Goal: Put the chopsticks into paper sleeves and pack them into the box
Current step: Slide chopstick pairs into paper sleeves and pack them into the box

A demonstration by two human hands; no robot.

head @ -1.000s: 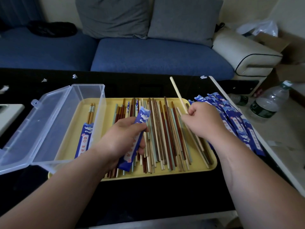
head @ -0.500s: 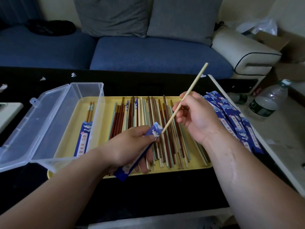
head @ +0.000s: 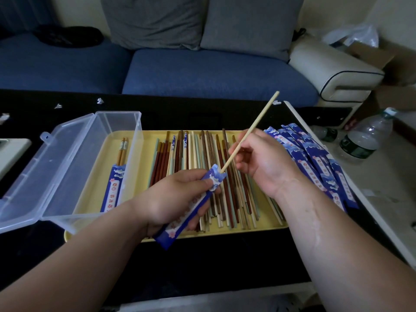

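My left hand (head: 173,199) grips a blue paper sleeve (head: 191,206) above the yellow tray (head: 94,183). My right hand (head: 263,165) pinches a pale chopstick (head: 254,127), its lower tip touching the sleeve's open top end. Several loose chopsticks (head: 202,176) in brown, pale and green lie side by side on the tray. A clear plastic box (head: 74,167) with its lid swung open to the left sits on the tray's left part, and a sleeved pair (head: 116,183) lies inside it. A pile of blue sleeves (head: 315,163) lies to the right of the tray.
The tray rests on a dark table (head: 202,255). A water bottle (head: 364,138) stands on a pale surface at the right. A blue sofa (head: 202,70) with grey cushions runs behind the table. Small paper scraps (head: 100,100) lie on the far table edge.
My right hand lifted the pale chopstick off the tray and swung it so its tip meets the sleeve's mouth. My left hand raised and tilted the sleeve toward it.
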